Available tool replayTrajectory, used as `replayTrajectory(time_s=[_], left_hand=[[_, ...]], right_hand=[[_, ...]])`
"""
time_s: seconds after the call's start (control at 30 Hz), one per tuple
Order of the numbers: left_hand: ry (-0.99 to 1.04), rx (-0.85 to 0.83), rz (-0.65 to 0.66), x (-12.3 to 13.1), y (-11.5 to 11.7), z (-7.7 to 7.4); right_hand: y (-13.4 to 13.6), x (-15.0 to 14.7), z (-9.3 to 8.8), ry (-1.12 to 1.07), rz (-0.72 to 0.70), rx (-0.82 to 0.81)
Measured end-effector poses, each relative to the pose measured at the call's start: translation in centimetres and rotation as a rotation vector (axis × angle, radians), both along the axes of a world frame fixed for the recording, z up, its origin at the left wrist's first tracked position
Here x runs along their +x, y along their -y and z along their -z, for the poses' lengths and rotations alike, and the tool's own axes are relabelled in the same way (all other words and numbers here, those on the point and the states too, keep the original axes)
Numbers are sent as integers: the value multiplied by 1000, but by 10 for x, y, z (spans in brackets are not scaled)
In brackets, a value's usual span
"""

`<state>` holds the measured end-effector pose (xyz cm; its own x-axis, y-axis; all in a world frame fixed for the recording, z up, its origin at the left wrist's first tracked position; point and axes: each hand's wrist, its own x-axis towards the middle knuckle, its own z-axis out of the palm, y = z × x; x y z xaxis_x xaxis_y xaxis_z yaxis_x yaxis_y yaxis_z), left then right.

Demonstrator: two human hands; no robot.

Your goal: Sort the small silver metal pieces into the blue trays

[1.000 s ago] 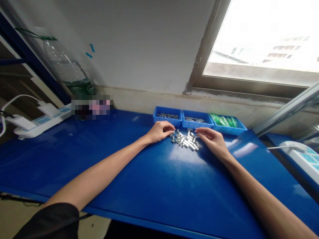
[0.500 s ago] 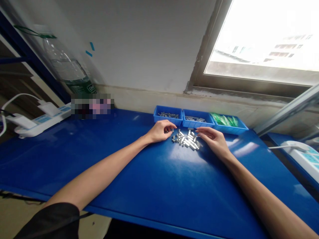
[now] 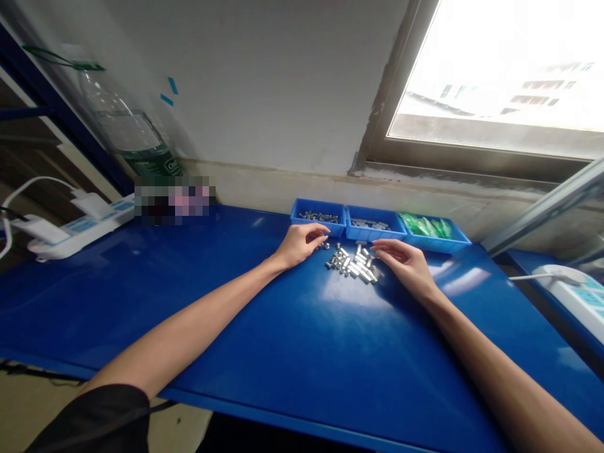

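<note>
Several small silver metal pieces (image 3: 359,267), some long and some short, lie in a loose pile on the blue table (image 3: 292,340). To the left of the pile is my left hand (image 3: 302,244), its thumb and fingers curved and nearly meeting at the tips; what lies between them, if anything, is too small to make out. A few small parts (image 3: 326,246) rest on the table by its fingertips. At the pile's right edge, my right hand (image 3: 399,255) has its fingers extended and apart, holding nothing visible.
Behind the pile stand three blue bins: one with small screws (image 3: 318,217), one with grey pieces (image 3: 370,224), one with green packets (image 3: 427,228). A power strip (image 3: 85,226) and a bottle (image 3: 127,126) are at left, another strip (image 3: 573,289) at right.
My left hand has shifted slightly left and up, uncovering small parts near its fingertips. My right hand has hardly moved.
</note>
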<state>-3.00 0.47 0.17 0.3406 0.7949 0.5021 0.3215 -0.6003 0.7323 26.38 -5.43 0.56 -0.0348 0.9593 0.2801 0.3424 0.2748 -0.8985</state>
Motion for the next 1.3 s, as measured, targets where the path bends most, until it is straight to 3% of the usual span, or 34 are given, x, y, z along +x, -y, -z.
replayTrajectory(time_s=[0.2,0.4,0.77,1.03,1.17,1.3], left_hand=[[90,-57,16,0,-3,4],[197,-21,21,2,-3,3],[224,170,15,3,-7,-16],[89,203,87,-5,-11,-24],[-159,271,142,-16,-2,-30],[-407,264,272,-25,2,-25]], right_hand=[[0,-1,-1,25,5,4],[6,-6,-5,230,-6,88],[6,-6,-4,262,-12,87],[4,-3,-1,331,-26,132],[3,-4,0,368,-9,171],[3,-5,0,383,17,206]])
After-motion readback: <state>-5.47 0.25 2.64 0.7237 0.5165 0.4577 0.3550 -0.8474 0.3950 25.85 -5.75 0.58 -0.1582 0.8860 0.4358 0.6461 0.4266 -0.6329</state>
